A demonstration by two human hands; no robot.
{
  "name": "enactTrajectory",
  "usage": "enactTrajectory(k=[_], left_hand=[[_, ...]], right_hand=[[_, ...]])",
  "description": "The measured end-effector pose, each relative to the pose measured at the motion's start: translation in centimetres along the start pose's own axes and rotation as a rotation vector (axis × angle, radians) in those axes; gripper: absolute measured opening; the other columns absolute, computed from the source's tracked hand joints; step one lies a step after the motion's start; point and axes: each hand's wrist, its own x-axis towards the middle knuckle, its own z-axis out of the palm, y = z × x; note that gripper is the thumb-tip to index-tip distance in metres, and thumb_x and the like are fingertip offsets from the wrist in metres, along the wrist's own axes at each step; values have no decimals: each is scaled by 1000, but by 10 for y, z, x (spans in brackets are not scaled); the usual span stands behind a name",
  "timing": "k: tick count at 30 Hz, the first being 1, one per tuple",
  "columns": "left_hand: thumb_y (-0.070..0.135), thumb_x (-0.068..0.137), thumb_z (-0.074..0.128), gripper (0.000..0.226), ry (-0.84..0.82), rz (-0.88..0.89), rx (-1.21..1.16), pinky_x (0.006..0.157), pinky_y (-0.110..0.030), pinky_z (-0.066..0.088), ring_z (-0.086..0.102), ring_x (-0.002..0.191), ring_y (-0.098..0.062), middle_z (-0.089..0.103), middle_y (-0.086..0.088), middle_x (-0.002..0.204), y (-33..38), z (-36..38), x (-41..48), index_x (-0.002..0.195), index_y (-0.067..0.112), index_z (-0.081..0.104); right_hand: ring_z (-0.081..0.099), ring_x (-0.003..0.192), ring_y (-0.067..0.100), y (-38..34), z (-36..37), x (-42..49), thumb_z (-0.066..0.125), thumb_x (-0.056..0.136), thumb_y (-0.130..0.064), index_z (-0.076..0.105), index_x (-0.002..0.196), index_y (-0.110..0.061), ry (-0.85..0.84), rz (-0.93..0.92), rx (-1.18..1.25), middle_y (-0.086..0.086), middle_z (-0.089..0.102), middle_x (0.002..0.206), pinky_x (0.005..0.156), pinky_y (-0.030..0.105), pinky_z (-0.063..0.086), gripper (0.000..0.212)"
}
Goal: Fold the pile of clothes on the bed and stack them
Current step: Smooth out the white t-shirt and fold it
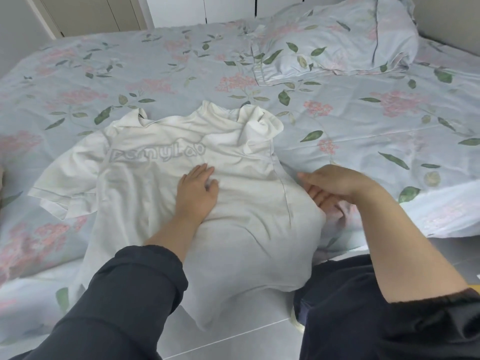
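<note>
A white short-sleeved T-shirt (145, 183) with pale grey lettering lies spread front up on the bed, its hem hanging over the near edge. My left hand (197, 190) presses flat on the shirt's middle, fingers straight. At the shirt's right side seam my right hand (330, 185) lies with its fingers extended, touching the edge of the fabric. The right sleeve is bunched up near the collar. The left sleeve lies flat toward the left.
The bed (104, 74) has a pale blue floral cover. A matching pillow (337, 40) sits at the back right. Closet doors (91, 11) stand behind the bed. A grey tiled floor (233, 333) shows below the bed's near edge.
</note>
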Motion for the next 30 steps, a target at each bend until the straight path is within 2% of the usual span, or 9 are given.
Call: enactTrajectory(k=[2,6,9,11,14,19,23,26,30], left_hand=[[21,95,48,42,5,5,6,117,-34,12,27,141,-11,38,1,150,2,-1,-1,136,16,51],[19,95,48,42,5,16,17,117,-34,13,27,141,-12,38,-1,149,3,-2,-2,136,16,51],[18,94,49,42,17,33,34,116,-35,15,29,141,-13,39,-3,149,1,-1,-1,136,16,52],[22,95,47,43,4,40,74,117,-35,14,26,141,-13,37,-2,150,0,1,0,138,18,49],[35,96,37,51,-80,33,203,117,-35,4,12,145,-11,21,4,157,-2,5,1,147,27,32],[49,94,24,60,-180,23,362,117,-42,-1,-3,146,-13,3,7,160,-4,10,6,150,35,10],[51,93,22,61,-172,23,383,117,-43,-1,-4,146,-12,0,8,160,-6,13,7,150,36,7],[54,89,14,64,-154,40,402,116,-45,-2,-4,146,-13,0,7,160,-7,15,8,150,36,6],[56,84,4,70,-138,72,403,117,-47,-1,-4,146,-13,1,6,160,-7,17,15,150,36,7]], right_hand=[[59,53,21,-4,20,12,53,90,-49,63,73,-4,210,-46,-96,7,65,64,49,23,42,49],[24,47,14,-5,39,30,61,86,-26,27,51,-18,405,-195,-170,-3,26,51,45,28,18,50],[37,51,18,2,20,36,58,84,-18,38,53,-16,625,-105,-258,-2,37,52,46,26,24,37],[48,66,22,2,21,40,57,84,-21,52,68,-14,547,1,-485,0,49,65,53,25,32,18],[50,76,25,-1,33,51,52,85,-19,47,74,-15,458,7,-568,1,51,76,62,26,36,12],[47,73,22,-32,32,74,48,90,-24,49,79,-12,478,-175,-209,1,50,74,59,30,35,16],[42,48,18,-64,25,99,48,92,-44,50,64,-10,416,-66,153,2,48,56,46,26,29,44],[39,43,17,-76,23,121,54,86,-55,49,69,-13,399,0,291,2,45,54,42,22,28,46],[50,57,21,-78,21,146,66,84,-32,61,94,-5,428,-12,426,9,54,66,54,31,46,29]])
